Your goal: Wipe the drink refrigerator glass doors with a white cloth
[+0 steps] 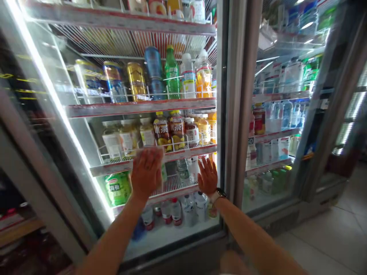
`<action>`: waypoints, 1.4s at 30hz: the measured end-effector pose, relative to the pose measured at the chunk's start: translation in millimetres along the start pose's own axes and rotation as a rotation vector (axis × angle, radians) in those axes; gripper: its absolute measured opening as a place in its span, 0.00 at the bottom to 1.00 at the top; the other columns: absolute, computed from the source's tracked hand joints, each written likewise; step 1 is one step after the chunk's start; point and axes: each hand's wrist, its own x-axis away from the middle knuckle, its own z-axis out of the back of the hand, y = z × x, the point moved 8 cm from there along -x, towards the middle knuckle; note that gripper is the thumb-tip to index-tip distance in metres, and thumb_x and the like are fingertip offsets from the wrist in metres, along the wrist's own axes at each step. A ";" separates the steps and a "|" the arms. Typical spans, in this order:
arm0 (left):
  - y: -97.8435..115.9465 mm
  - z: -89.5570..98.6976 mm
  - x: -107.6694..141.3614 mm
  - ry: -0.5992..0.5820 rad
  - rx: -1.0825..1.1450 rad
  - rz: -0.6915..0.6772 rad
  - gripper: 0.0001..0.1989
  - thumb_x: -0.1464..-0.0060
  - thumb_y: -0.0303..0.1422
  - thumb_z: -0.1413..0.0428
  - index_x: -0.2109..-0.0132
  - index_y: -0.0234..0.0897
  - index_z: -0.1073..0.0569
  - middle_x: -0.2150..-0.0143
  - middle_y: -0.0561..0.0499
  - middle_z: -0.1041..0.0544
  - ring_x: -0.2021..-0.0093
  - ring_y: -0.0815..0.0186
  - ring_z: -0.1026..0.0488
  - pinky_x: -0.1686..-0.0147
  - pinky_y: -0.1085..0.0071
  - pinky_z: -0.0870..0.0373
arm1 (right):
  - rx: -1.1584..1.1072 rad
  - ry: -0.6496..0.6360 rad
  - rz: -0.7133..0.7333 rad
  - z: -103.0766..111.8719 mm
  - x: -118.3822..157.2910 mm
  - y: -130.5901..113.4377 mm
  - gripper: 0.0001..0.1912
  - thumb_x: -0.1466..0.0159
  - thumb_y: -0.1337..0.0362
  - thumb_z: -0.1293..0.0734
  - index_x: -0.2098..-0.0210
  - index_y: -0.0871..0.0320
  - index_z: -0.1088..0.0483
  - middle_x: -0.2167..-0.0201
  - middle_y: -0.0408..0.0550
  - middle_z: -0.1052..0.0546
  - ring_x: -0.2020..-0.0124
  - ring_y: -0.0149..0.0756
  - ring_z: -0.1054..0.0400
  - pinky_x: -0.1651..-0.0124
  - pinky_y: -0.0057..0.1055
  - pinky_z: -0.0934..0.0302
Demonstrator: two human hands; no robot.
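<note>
My left hand (146, 173) presses a pale pinkish cloth (160, 152) against the glass door (177, 168) of a lit drinks fridge. Both the hand and the cloth are blurred, and most of the cloth is hidden under the palm. To its right, my right hand (208, 176) lies on the same glass with fingers spread, holding nothing; a watch (219, 193) is on that wrist. Behind the glass, bottles of dark tea (163, 131) stand on a shelf just above the cloth. A green bag (117, 188) shows to the left, lower down.
Shelves of cans and bottles, among them a green bottle (172, 72), fill the fridge. A metal door frame (239, 114) separates it from a second glass-fronted fridge (275, 152) on the right. Pale floor tiles (323, 233) show at lower right.
</note>
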 end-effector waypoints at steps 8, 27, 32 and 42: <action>-74.0 23.3 43.3 0.024 -0.028 0.270 0.32 0.36 0.36 0.55 0.29 0.32 0.52 0.27 0.40 0.53 0.27 0.51 0.64 0.30 0.45 0.60 | -0.102 -0.012 0.074 16.4 -15.4 -47.5 0.36 0.32 0.70 0.44 0.28 0.55 0.62 0.27 0.52 0.56 0.28 0.46 0.60 0.29 0.52 0.62; -58.6 23.4 274.9 0.025 -0.174 0.820 0.36 0.35 0.31 0.56 0.29 0.27 0.67 0.27 0.30 0.64 0.27 0.46 0.68 0.32 0.41 0.53 | -0.218 -0.177 0.622 -42.2 -58.6 -252.5 0.33 0.33 0.67 0.41 0.30 0.61 0.51 0.31 0.53 0.42 0.30 0.44 0.51 0.29 0.51 0.66; -105.2 37.9 159.3 -0.079 -0.161 0.446 0.34 0.35 0.32 0.55 0.28 0.35 0.62 0.26 0.38 0.60 0.27 0.49 0.69 0.31 0.42 0.56 | -0.215 -0.159 0.618 -38.7 -60.0 -253.3 0.35 0.34 0.67 0.40 0.30 0.61 0.53 0.32 0.55 0.40 0.30 0.44 0.52 0.29 0.50 0.64; -123.7 56.7 147.9 0.146 -0.185 0.583 0.32 0.34 0.32 0.58 0.28 0.32 0.62 0.26 0.39 0.57 0.27 0.53 0.60 0.30 0.49 0.54 | -0.183 -0.150 0.633 -41.5 -55.6 -256.0 0.36 0.34 0.66 0.40 0.29 0.62 0.54 0.32 0.56 0.41 0.29 0.46 0.56 0.29 0.53 0.66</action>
